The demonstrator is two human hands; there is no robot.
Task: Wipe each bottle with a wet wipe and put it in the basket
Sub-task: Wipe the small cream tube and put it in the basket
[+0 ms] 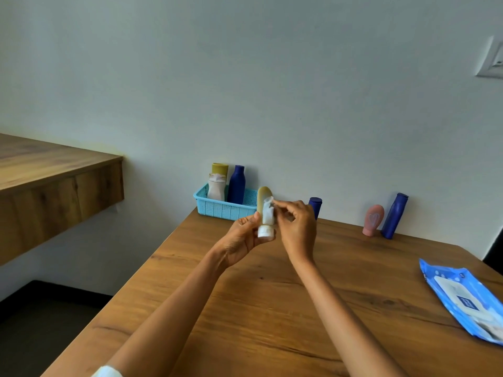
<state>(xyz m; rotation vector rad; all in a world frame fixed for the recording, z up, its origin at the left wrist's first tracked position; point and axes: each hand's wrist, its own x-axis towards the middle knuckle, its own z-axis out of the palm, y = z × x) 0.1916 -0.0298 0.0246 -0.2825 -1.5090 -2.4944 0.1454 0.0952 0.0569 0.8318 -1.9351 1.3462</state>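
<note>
My left hand point(242, 240) grips a beige bottle point(263, 197) near its white cap, cap end down, above the wooden table point(245, 308). My right hand point(296, 227) presses a white wet wipe point(268, 210) against the bottle's side. Behind them a light blue basket point(217, 208) stands by the wall with a white bottle point(217, 187), a yellow-capped bottle point(220, 167) and a dark blue bottle point(236, 185) in it. On the table by the wall stand a small blue bottle point(315, 205), partly hidden by my right hand, a pink bottle point(373, 220) and a tall blue bottle point(394, 216).
A blue pack of wet wipes point(468, 297) lies at the table's right edge. A wooden shelf point(54, 186) juts from the wall on the left, above a dark floor. A wall switch point(492, 61) is at the upper right.
</note>
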